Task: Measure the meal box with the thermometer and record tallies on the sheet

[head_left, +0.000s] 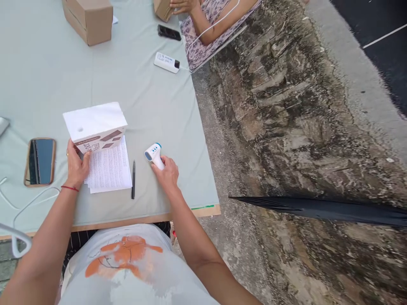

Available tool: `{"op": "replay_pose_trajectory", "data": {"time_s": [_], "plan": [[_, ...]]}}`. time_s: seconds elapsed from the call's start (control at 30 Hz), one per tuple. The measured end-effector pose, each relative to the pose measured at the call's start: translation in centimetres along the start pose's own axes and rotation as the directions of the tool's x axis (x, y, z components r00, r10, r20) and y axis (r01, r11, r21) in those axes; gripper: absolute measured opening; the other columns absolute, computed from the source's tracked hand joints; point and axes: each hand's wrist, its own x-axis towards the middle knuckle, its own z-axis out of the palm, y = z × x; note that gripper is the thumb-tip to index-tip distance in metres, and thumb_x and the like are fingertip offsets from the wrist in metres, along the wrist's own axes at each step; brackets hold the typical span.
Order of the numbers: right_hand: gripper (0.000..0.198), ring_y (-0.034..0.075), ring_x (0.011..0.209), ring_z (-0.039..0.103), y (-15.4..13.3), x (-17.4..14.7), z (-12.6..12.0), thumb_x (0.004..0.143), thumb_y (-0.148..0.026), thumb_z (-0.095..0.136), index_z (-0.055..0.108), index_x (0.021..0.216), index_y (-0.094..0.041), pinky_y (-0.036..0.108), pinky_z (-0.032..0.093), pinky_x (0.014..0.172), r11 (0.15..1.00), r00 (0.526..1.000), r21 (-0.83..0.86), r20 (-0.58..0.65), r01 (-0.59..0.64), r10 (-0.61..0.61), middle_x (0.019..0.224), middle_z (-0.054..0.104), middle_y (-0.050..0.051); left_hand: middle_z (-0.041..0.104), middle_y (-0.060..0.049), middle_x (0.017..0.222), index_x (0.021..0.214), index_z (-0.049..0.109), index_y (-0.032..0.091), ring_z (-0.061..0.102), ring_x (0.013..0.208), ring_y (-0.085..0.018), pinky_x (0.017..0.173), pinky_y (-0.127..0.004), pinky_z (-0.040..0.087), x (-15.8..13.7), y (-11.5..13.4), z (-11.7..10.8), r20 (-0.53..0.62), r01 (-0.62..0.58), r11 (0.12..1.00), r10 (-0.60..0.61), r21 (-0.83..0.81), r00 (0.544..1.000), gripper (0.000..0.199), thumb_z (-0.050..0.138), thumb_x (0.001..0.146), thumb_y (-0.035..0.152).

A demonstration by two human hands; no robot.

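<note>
My left hand (77, 164) is closed on the near left corner of a white box (98, 120) with brown printing on its side. Beneath and in front of the box lie printed paper sheets (110, 171), partly covered by it. My right hand (167, 173) grips the handle of a white infrared thermometer (154, 155) with blue buttons, its wide head tilted up and left above the cloth. Between the sheets and my right hand lies a black pen (133, 179), touched by neither hand.
A smartphone (40, 162) and a white cable (34, 199) lie on the left. Farther back are a cardboard box (90, 21), a white device (167, 62) and a black phone (169, 32). Another person's hand (185, 6) touches a second carton (163, 9). The table's right edge (206, 142) borders rough ground.
</note>
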Motion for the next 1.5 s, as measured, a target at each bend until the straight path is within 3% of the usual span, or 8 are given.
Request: {"op": "replay_pose_trajectory", "data": {"time_s": [0.13,0.27,0.4,0.5,0.77,0.93,1.13,1.5], "plan": [[0.026,0.027,0.101,0.058,-1.4,-1.2,0.0,0.087,-0.040,0.063,0.064,0.104,-0.020,0.042,0.045,0.089,0.992,0.991,0.038,-0.049,0.123,-0.121,0.110,0.064,0.014,0.051,-0.013,0.114,0.123,0.044,0.018,0.057,0.098,-0.023,0.086,-0.041,0.052,-0.1,0.1,0.2,-0.119,0.072,0.997,-0.075,-0.031,0.990,0.061,0.054,0.089,0.067],[0.023,0.019,0.074,0.057,-4.4,-3.0,0.9,0.088,-0.041,0.062,0.063,0.099,-0.022,0.032,0.045,0.070,0.973,0.957,0.189,0.233,0.130,-0.173,0.087,0.065,0.004,0.047,-0.002,0.089,0.092,0.044,0.021,0.049,0.073,-0.015,0.073,-0.035,0.049,-0.7,0.9,-0.2,-0.242,0.085,0.996,-0.082,-0.001,0.967,0.041,0.063,0.086,0.057],[0.027,0.018,0.073,0.055,-6.0,-3.5,1.4,0.084,-0.029,0.058,0.064,0.109,-0.021,0.029,0.042,0.067,0.977,0.937,0.185,0.310,0.107,-0.161,0.084,0.064,0.003,0.052,-0.001,0.078,0.085,0.051,0.021,0.051,0.069,-0.016,0.069,-0.033,0.048,-1.7,2.0,-1.0,0.154,-0.003,0.998,-0.007,0.066,0.988,0.033,0.060,0.088,0.053],[0.035,0.018,0.074,0.056,-5.7,-2.8,1.1,0.084,-0.022,0.048,0.066,0.113,-0.021,0.032,0.046,0.073,0.947,0.934,0.299,0.290,0.119,-0.209,0.081,0.062,0.002,0.062,-0.007,0.091,0.099,0.063,0.020,0.059,0.079,-0.022,0.070,-0.035,0.049,-2.3,2.8,-1.4,0.504,-0.173,0.967,0.057,0.186,0.862,0.029,0.059,0.090,0.047],[0.034,0.020,0.084,0.056,-4.4,-3.1,1.3,0.084,-0.038,0.057,0.062,0.114,-0.023,0.038,0.051,0.084,0.815,0.948,0.579,0.249,0.017,-0.197,0.095,0.059,0.006,0.063,-0.015,0.108,0.120,0.063,0.018,0.061,0.096,-0.031,0.081,-0.043,0.050,-4.3,7.2,0.5,0.711,-0.401,0.830,0.008,0.387,0.703,0.029,0.057,0.093,0.028],[0.039,0.018,0.074,0.056,-5.4,-3.9,1.9,0.089,-0.059,0.050,0.063,0.098,-0.023,0.035,0.050,0.076,0.767,0.976,0.640,0.196,-0.056,-0.093,0.084,0.060,0.002,0.062,-0.017,0.107,0.129,0.060,0.016,0.059,0.097,-0.032,0.079,-0.045,0.048,-6.5,9.1,2.5,0.697,-0.395,0.820,-0.007,0.414,0.717,0.037,0.052,0.095,0.030],[0.029,0.019,0.082,0.062,-7.0,-3.3,2.6,0.082,-0.045,0.058,0.068,0.099,-0.023,0.034,0.052,0.080,0.694,0.974,0.711,0.216,-0.111,-0.066,0.090,0.068,0.003,0.062,-0.018,0.106,0.137,0.057,0.014,0.058,0.096,-0.034,0.078,-0.046,0.044,-7.7,8.9,3.2,0.649,-0.387,0.817,0.020,0.427,0.760,0.045,0.044,0.099,0.036],[0.013,0.016,0.064,0.055,-7.9,-3.4,3.4,0.078,-0.031,0.054,0.064,0.073,-0.025,0.032,0.050,0.070,0.818,0.985,0.576,0.151,-0.017,-0.086,0.069,0.062,-0.001,0.063,-0.018,0.104,0.139,0.057,0.015,0.057,0.094,-0.033,0.075,-0.044,0.042,-7.9,9.3,3.1,0.653,-0.400,0.803,0.019,0.441,0.757,0.047,0.042,0.100,0.035]]}}
